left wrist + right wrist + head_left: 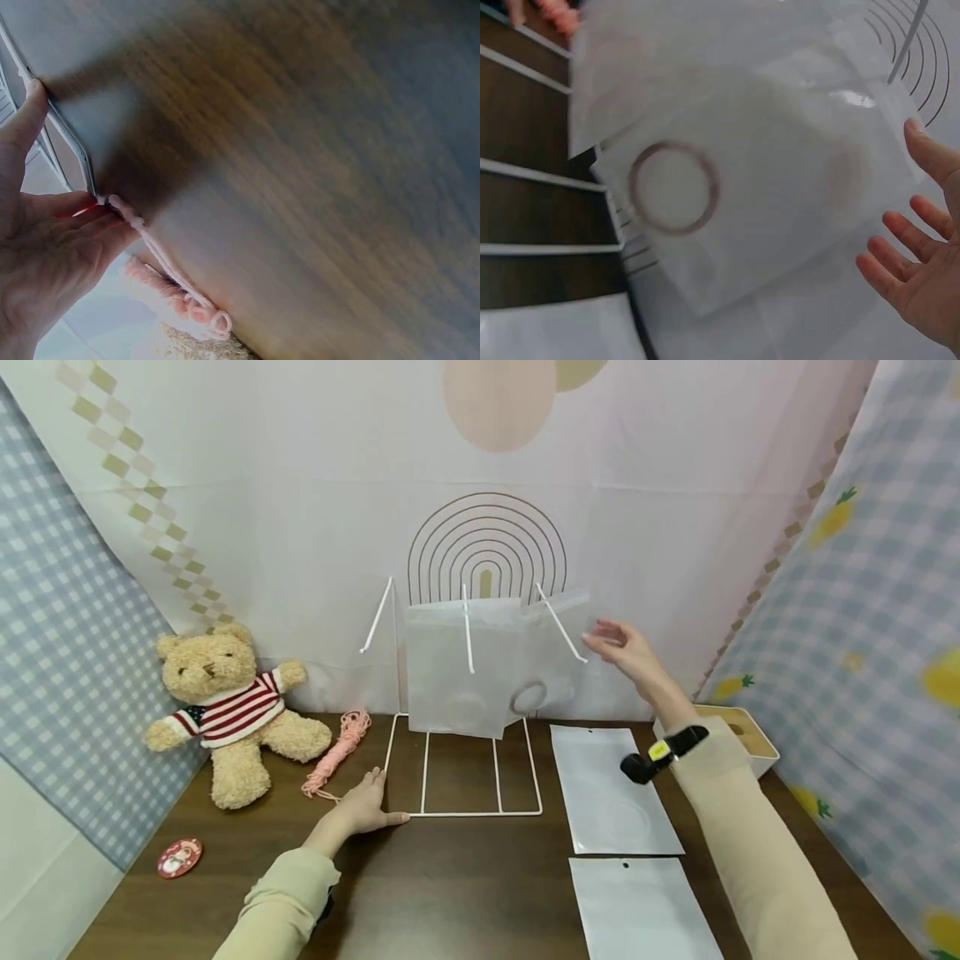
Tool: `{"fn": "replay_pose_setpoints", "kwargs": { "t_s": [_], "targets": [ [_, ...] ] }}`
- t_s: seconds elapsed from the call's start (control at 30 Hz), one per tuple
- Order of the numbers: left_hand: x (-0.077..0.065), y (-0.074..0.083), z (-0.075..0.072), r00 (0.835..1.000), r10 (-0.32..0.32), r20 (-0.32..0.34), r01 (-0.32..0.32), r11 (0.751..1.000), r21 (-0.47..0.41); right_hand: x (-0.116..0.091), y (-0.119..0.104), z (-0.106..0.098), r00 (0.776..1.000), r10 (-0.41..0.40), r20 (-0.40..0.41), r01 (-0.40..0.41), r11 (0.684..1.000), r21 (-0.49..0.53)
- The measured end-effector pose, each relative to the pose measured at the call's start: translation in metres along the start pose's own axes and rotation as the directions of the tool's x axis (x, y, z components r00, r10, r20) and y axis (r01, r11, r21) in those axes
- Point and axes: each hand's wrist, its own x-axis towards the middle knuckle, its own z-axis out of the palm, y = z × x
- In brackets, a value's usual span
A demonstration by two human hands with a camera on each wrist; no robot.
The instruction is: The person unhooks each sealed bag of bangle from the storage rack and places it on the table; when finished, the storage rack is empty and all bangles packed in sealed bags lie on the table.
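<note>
A white wire display rack (475,814) stands on the table with three upward-angled prongs. My left hand (365,803) rests at its front left corner, thumb against the front bar and fingertips near the side bar. On the middle prong hangs a frosted plastic bag (459,672). Behind it, tilted, a second frosted bag (558,647) hangs on the right prong; a ring-shaped bangle (673,187) shows through it in the right wrist view. My right hand (626,652) is just right of that bag, fingers spread, nothing held. The left prong (377,615) is bare.
Two flat white bags (611,793) lie to the right, one before the other. Behind my right forearm stands a white box with a wooden lid (742,731). Left are a pink cord bundle (341,753), a teddy bear (236,710) and a round red badge (180,857).
</note>
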Motion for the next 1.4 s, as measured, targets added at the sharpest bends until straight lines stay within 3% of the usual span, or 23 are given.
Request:
{"fn": "replay_pose_setpoints", "kwargs": {
  "t_s": [0.13,0.33,0.53,0.63,0.77,1.07,1.4],
  "targets": [
    [0.000,0.001,0.004,1.000,-0.001,-0.009,0.001,1.000,-0.008,0.016,-0.017,0.004,1.000,0.007,-0.025,-0.006,1.000,0.020],
    [0.001,0.000,0.004,1.000,-0.008,-0.024,0.008,1.000,-0.007,0.027,-0.024,0.007,1.000,-0.007,-0.025,0.008,1.000,0.021],
    [0.002,0.000,0.002,1.000,-0.017,-0.010,0.017,1.000,-0.007,0.021,-0.021,0.002,0.976,-0.060,-0.210,0.065,0.998,0.017],
    [0.003,0.001,0.003,1.000,-0.019,0.002,0.019,1.000,-0.012,0.012,-0.018,-0.005,0.967,-0.097,-0.237,0.106,0.994,0.027],
    [0.002,-0.001,0.003,1.000,-0.023,0.003,0.023,1.000,-0.008,0.001,-0.021,-0.011,0.971,-0.153,-0.184,0.163,0.986,0.042],
    [-0.002,-0.003,-0.002,1.000,-0.013,-0.015,0.014,1.000,0.003,-0.024,-0.039,-0.016,0.972,-0.230,-0.043,0.227,0.971,-0.073],
    [-0.001,-0.002,-0.006,1.000,-0.002,-0.018,0.002,1.000,0.011,-0.060,-0.035,-0.028,0.976,-0.215,0.016,0.216,0.975,-0.055]
  ]
}}
